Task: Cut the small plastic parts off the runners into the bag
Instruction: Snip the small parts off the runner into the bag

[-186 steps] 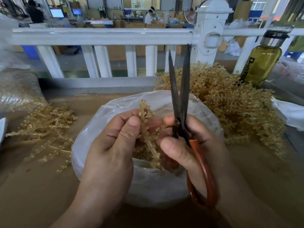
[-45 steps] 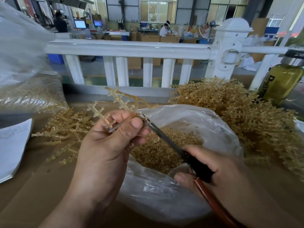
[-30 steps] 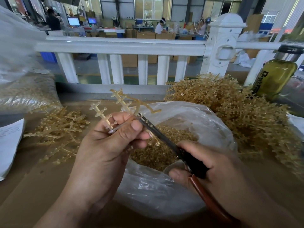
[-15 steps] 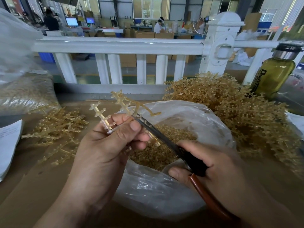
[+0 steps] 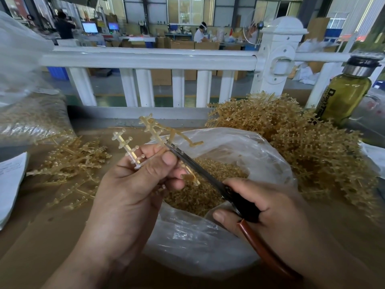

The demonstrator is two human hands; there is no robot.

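Note:
My left hand (image 5: 133,184) pinches a tan plastic runner (image 5: 154,132) between thumb and fingers, above the rim of a clear plastic bag (image 5: 208,243). Most of the runner's side stubs are bare; a short stretch below my thumb (image 5: 190,175) hangs over the bag. My right hand (image 5: 268,211) grips scissors (image 5: 200,170) with brown-red handles. The blades point up-left and their tips meet the runner beside my left thumb. Cut small parts (image 5: 206,184) fill the bottom of the bag.
A big heap of uncut runners (image 5: 302,147) lies right of the bag, and stripped runners (image 5: 70,163) lie at the left. A green bottle (image 5: 345,97) stands at the far right, papers (image 5: 10,180) at the left edge, a white railing (image 5: 145,59) behind.
Six seconds ago the scissors pointed upward beside a runner full of parts. Over the last second and a half the hands, runner and scissors barely moved.

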